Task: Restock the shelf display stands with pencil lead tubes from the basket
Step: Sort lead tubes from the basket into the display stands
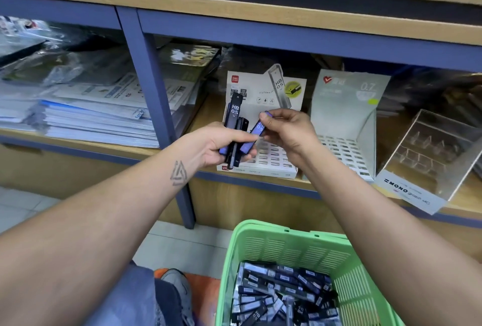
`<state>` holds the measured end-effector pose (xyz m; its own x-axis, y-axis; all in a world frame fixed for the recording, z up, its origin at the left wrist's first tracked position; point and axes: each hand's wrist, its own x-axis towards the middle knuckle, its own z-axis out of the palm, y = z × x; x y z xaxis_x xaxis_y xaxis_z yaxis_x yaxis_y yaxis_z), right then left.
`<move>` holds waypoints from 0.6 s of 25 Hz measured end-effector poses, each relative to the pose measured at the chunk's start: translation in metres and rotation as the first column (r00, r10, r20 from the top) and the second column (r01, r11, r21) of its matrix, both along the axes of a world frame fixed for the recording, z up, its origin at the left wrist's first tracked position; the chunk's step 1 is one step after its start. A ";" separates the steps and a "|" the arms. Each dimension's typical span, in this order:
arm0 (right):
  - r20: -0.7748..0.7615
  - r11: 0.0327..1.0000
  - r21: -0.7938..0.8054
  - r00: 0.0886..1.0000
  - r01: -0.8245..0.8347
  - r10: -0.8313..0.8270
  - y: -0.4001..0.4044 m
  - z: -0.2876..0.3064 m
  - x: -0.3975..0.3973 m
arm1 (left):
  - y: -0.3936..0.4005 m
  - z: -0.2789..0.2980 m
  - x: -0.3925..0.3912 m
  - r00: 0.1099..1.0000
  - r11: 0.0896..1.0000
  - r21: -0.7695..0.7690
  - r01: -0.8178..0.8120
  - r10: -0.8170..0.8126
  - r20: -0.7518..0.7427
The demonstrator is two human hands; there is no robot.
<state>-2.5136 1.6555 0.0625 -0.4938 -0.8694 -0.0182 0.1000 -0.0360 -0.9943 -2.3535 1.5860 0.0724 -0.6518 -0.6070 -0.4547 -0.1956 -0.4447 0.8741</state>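
Note:
My left hand [221, 147] grips a small bundle of dark HB 0.5 pencil lead tubes [233, 117], held upright in front of the shelf. My right hand [289, 131] pinches one purple-labelled lead tube [258, 127] at its top end, its lower end still among the bundle. Behind the hands stands the white HB 0.5 display stand [263, 85] with a grid of slots [276, 155]. A second grey 0.7 display stand [344, 106] stands to its right. The green basket [294, 245] at the bottom holds several more lead tubes [281, 291].
A clear acrylic MONO organiser [427, 153] sits at the right of the shelf. Stacks of plastic-wrapped paper [86, 112] fill the left compartment beyond a blue shelf post [156, 96]. My knee and a shoe [174, 284] are beside the basket on the tiled floor.

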 end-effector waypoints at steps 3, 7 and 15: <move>-0.005 1.000 -0.002 1.000 0.022 -0.022 -0.003 -0.002 -0.008 | -0.007 -0.001 0.004 0.998 1.000 -0.004 0.008 -0.008 0.066; -0.063 0.998 -0.042 0.997 0.038 -0.040 -0.011 -0.006 -0.004 | -0.015 -0.002 0.003 0.982 0.997 -0.079 0.007 0.008 0.190; -0.817 0.973 -0.187 0.528 0.138 -0.232 -0.039 -0.008 0.010 | -0.045 -0.001 0.007 0.853 0.840 -0.462 -0.282 0.441 0.280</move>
<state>-2.5038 1.6168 0.0548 -0.3960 -0.7305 0.5564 -0.7856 -0.0443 -0.6172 -2.3466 1.5411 0.0716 -0.1846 -0.9408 -0.2844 -0.4253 -0.1844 0.8861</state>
